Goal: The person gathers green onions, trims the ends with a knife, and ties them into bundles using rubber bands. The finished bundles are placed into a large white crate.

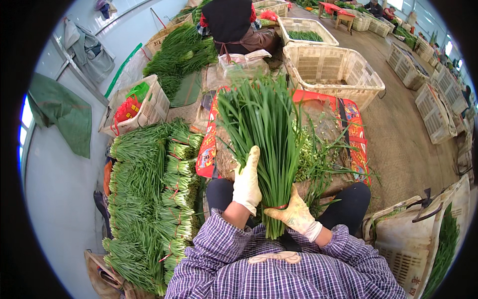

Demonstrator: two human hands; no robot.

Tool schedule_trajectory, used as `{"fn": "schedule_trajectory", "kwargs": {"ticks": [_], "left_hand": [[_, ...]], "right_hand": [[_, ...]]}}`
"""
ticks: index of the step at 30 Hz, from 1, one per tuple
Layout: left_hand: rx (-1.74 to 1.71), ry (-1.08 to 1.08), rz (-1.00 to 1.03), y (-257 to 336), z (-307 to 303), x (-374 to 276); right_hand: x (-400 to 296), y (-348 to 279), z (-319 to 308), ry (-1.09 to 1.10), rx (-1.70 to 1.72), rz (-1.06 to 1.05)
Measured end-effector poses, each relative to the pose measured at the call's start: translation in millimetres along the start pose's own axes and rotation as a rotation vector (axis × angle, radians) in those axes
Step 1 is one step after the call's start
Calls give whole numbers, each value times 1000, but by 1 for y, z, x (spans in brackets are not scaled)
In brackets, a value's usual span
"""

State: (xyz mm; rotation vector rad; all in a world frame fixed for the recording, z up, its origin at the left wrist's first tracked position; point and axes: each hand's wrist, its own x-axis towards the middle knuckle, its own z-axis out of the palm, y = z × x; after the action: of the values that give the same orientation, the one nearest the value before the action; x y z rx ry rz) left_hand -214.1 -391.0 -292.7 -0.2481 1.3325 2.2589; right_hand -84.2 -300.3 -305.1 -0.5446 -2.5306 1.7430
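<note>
A bunch of long green garlic chives stands nearly upright over my lap, its leaves pointing away from me. A red band circles it near the cut stem ends. My right hand, in a stained pale glove, grips the stems at the band. Along the bunch's left side lies my gloved left hand, thumb up and touching the leaves; its fingers are partly hidden. Behind the bunch is a low work surface with a red patterned covering, strewn with loose leaves and trimmings.
Tied chive bundles are piled at my left. A crate with red and green bags stands beyond them. A large plastic crate is past the work surface, another at my right. A person sits ahead.
</note>
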Motion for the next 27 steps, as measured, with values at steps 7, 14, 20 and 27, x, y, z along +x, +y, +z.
{"fn": "schedule_trajectory", "kwargs": {"ticks": [7, 14, 20, 27], "left_hand": [[367, -95, 187, 84, -16, 77], [424, 392, 753, 122, -83, 70], [523, -726, 54, 71, -100, -17], [-384, -632, -290, -19, -23, -14]], "right_hand": [[-10, 2, -42, -579, 1349, 415], [-17, 8, -58, -512, 1423, 257], [-9, -3, -63, -688, 1487, 114], [-13, -2, -43, -490, 1024, 102]]}}
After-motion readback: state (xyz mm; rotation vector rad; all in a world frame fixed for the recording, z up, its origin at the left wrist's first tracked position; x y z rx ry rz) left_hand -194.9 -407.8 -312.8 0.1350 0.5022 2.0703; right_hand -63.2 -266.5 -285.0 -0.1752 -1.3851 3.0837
